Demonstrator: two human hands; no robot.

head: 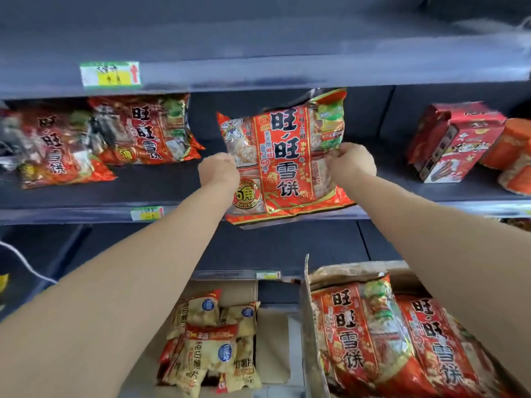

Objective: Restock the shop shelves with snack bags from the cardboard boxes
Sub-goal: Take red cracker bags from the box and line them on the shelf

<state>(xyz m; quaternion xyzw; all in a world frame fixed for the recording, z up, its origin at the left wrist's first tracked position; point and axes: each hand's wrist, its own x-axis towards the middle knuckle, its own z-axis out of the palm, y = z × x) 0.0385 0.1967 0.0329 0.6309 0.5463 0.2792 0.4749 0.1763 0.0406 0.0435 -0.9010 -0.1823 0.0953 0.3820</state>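
I hold a large red snack bag [283, 162] upright in front of the middle shelf [86, 215]. My left hand [219, 172] grips its left edge and my right hand [352, 160] grips its right edge. The bag's bottom hangs just below the shelf's front lip. Two matching red bags [143, 130] lie on the same shelf to the left. A cardboard box [313, 326] at the lower right holds more red bags [359, 334]. Another cardboard box [244, 288] at lower centre holds several yellow snack bags [209, 349].
Red cartons [451, 142] and orange packs [514, 156] stand at the right end of the middle shelf. The upper shelf [258, 70] carries a green and yellow price tag [110, 74]. A white cable [23, 262] runs at the left, by the dark lower shelf.
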